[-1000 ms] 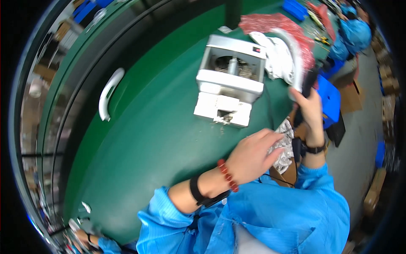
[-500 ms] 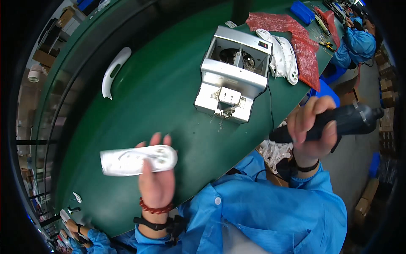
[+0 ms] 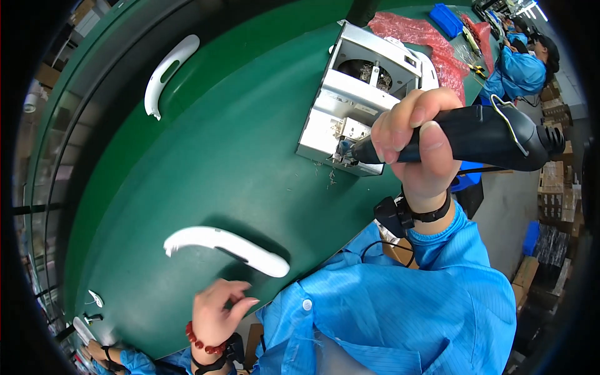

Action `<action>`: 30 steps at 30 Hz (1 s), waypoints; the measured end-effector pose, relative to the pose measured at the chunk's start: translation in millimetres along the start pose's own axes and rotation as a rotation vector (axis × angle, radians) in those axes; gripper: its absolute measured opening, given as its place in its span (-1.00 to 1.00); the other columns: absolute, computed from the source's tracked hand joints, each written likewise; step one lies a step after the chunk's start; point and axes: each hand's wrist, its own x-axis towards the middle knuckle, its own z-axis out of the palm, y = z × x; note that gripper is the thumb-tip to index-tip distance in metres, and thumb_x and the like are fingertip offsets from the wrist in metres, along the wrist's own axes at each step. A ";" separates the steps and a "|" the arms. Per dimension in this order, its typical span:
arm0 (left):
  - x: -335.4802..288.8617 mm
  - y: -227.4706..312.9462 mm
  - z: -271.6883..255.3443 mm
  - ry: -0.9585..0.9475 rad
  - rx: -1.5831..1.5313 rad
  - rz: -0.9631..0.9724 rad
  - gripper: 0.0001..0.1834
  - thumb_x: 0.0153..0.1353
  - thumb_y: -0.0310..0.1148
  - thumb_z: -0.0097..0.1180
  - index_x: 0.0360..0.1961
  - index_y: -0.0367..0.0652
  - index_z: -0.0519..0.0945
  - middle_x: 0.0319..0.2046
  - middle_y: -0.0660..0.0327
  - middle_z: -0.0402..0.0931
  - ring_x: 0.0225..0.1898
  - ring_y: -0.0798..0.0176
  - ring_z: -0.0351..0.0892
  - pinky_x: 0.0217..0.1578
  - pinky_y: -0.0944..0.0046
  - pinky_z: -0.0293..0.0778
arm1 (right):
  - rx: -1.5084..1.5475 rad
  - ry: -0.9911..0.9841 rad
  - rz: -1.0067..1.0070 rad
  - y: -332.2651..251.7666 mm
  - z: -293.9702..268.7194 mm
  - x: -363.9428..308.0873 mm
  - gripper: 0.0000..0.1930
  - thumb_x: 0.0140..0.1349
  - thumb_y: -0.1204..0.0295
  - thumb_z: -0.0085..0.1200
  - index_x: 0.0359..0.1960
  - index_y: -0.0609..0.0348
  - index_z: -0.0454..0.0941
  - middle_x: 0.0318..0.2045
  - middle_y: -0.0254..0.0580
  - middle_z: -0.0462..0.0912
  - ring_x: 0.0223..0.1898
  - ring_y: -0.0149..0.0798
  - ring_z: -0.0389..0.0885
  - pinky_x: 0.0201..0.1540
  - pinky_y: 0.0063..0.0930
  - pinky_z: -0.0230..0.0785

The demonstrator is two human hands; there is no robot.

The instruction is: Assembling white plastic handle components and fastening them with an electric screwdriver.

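My right hand (image 3: 422,134) is wrapped round a black electric screwdriver (image 3: 478,134). The driver's nose points left, at the front outlet of a silver screw feeder (image 3: 340,122), where the tip is hard to make out. Loose screws show in the feeder's upper bin. In front of me a curved white plastic handle part (image 3: 250,251) rests on the green bench, its slot towards me. My left hand (image 3: 217,309) is just nearer to me than this part, apart from it. Its fingers are bent, thumb apart, and nothing is in them.
Another curved white part (image 3: 164,75) lies at the far left of the green bench (image 3: 250,137). Small screws (image 3: 331,178) are scattered before the feeder. Red bubble wrap (image 3: 419,37) and a blue bin (image 3: 446,20) are at the back right. Co-workers in blue sit at both ends.
My left hand has let go of the white part, now on the bench with its other side up, and drawn back towards me. The screwdriver has moved left to the feeder outlet.
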 end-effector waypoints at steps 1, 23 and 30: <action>4.1 1.5 -5.9 0.169 0.274 0.239 -0.55 -0.18 -0.41 0.44 -0.17 -0.12 0.62 -0.22 0.18 0.60 -0.15 0.12 0.61 -0.22 0.16 0.47 | -0.006 0.001 0.006 -0.8 2.5 -1.5 -0.84 0.29 0.47 -0.02 -0.25 0.26 0.27 -0.60 -0.11 0.49 -0.65 -0.39 0.42 -0.57 -0.51 0.38; 64.7 3.5 -3.8 0.359 0.611 0.205 -0.44 -0.16 -0.43 0.39 -0.07 -0.20 0.45 -0.27 0.06 0.47 -0.21 -0.03 0.53 -0.19 0.09 0.49 | 0.091 -0.134 0.216 -13.3 51.4 -18.3 -0.79 0.28 0.34 0.02 -0.25 0.19 0.30 -0.61 -0.21 0.41 -0.67 -0.41 0.35 -0.56 -0.48 0.32; 65.6 0.9 -0.3 0.128 0.397 0.311 -0.63 0.11 -0.40 0.17 -0.01 -0.17 0.50 -0.34 0.05 0.57 -0.33 -0.06 0.60 -0.34 0.07 0.53 | 0.253 -0.128 0.217 -17.5 69.5 -19.2 -0.76 0.29 0.28 0.02 -0.23 0.14 0.29 -0.57 -0.26 0.40 -0.67 -0.42 0.35 -0.58 -0.47 0.29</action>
